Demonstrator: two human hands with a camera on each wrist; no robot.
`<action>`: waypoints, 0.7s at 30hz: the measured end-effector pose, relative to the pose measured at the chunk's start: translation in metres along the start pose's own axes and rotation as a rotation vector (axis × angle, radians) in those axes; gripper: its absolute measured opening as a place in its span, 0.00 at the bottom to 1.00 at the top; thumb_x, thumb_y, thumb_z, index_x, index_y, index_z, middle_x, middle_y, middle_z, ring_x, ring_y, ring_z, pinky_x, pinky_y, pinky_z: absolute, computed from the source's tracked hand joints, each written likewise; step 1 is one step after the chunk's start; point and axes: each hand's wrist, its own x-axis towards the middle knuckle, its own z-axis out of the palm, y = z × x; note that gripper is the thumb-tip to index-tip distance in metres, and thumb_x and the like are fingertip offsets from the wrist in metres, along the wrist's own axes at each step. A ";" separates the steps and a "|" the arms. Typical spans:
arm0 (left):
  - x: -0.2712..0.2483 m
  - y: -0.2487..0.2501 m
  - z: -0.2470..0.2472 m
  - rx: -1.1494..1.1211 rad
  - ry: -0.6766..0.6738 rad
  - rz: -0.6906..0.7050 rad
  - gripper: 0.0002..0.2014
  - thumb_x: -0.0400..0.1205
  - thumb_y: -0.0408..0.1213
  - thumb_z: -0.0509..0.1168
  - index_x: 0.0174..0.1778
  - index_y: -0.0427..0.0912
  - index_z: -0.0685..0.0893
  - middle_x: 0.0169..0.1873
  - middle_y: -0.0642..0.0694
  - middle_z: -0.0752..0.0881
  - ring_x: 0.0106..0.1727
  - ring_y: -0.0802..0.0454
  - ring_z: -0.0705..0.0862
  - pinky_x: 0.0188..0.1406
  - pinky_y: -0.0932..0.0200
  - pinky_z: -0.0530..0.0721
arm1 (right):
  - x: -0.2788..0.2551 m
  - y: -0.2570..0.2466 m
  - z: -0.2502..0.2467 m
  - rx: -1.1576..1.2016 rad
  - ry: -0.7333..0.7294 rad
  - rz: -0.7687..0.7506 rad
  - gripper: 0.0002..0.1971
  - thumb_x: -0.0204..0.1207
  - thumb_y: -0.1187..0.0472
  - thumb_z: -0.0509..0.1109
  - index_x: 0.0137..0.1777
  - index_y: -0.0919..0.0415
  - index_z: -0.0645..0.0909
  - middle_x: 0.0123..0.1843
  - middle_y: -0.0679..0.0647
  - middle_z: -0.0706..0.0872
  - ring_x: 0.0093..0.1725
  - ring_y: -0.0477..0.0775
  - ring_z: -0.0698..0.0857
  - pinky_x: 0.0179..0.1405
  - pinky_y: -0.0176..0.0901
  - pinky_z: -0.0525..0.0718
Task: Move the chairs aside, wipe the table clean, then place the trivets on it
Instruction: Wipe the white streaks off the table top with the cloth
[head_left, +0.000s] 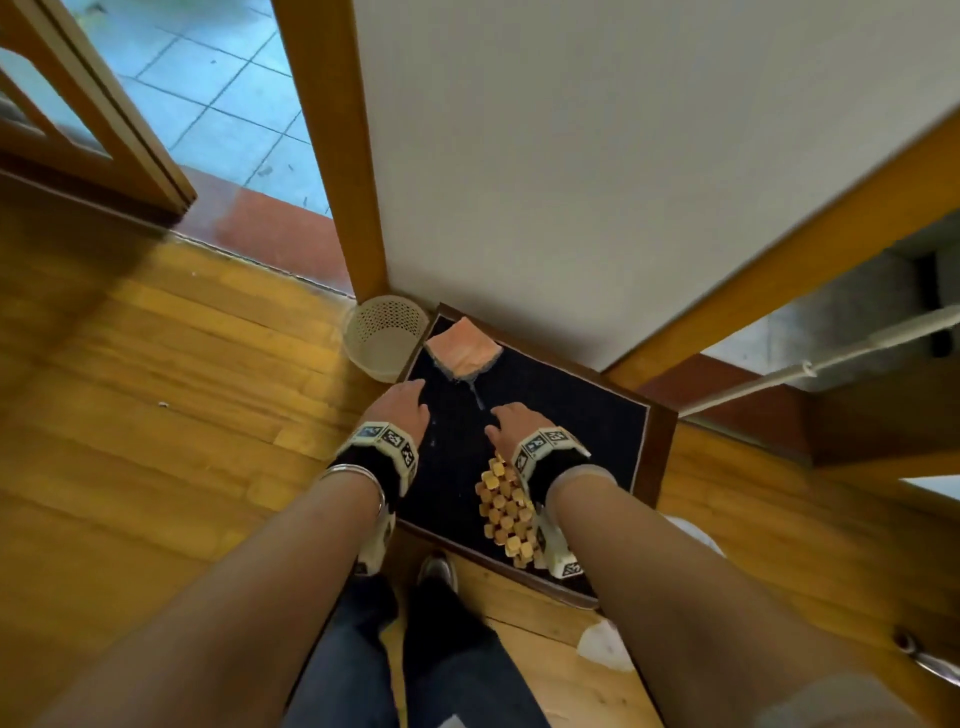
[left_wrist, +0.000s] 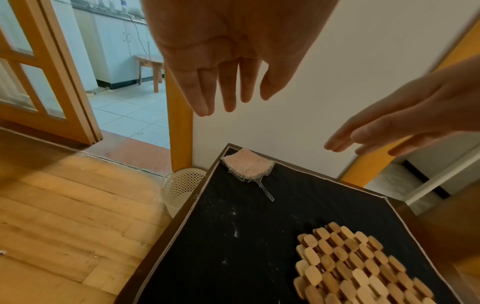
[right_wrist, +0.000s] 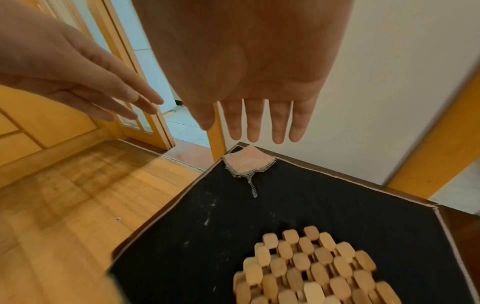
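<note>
The trivet (left_wrist: 355, 265), a mat of small wooden blocks strung together, lies on the near right part of the counter (left_wrist: 272, 205), under the right wrist. I judge it light but floppy, so it is best lifted by two opposite edges rather than one corner. The pink cloth (left_wrist: 248, 163) at the far corner looks soft and limp; its mesh tail gives an easy pinch point. White specks dot the dark surface between them. Left hand (head_left: 402, 408) and right hand (head_left: 511, 426) hover over it with fingers (right_wrist: 278, 123) straight, slightly spread, holding nothing. A wall hems the far edges, a basket (head_left: 382, 338) stands off the left corner; open floor lies left
</note>
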 end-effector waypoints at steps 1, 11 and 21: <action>0.017 -0.001 0.003 0.013 -0.020 0.008 0.24 0.87 0.38 0.54 0.80 0.41 0.63 0.77 0.43 0.70 0.76 0.48 0.69 0.71 0.56 0.68 | 0.015 0.001 -0.003 0.006 0.001 0.008 0.25 0.87 0.51 0.55 0.81 0.60 0.64 0.80 0.59 0.67 0.76 0.62 0.72 0.72 0.56 0.73; 0.186 -0.023 0.049 0.088 -0.192 0.061 0.24 0.86 0.35 0.57 0.79 0.38 0.66 0.71 0.38 0.76 0.71 0.42 0.76 0.68 0.52 0.74 | 0.174 0.004 -0.008 0.242 0.091 0.154 0.26 0.85 0.53 0.59 0.80 0.60 0.63 0.76 0.61 0.72 0.70 0.63 0.78 0.65 0.54 0.77; 0.278 -0.042 0.075 0.100 -0.170 0.151 0.24 0.85 0.30 0.58 0.79 0.38 0.65 0.74 0.38 0.72 0.74 0.42 0.72 0.70 0.52 0.70 | 0.258 0.013 0.003 0.610 0.200 0.483 0.38 0.83 0.52 0.64 0.85 0.60 0.48 0.80 0.63 0.66 0.76 0.65 0.70 0.70 0.54 0.73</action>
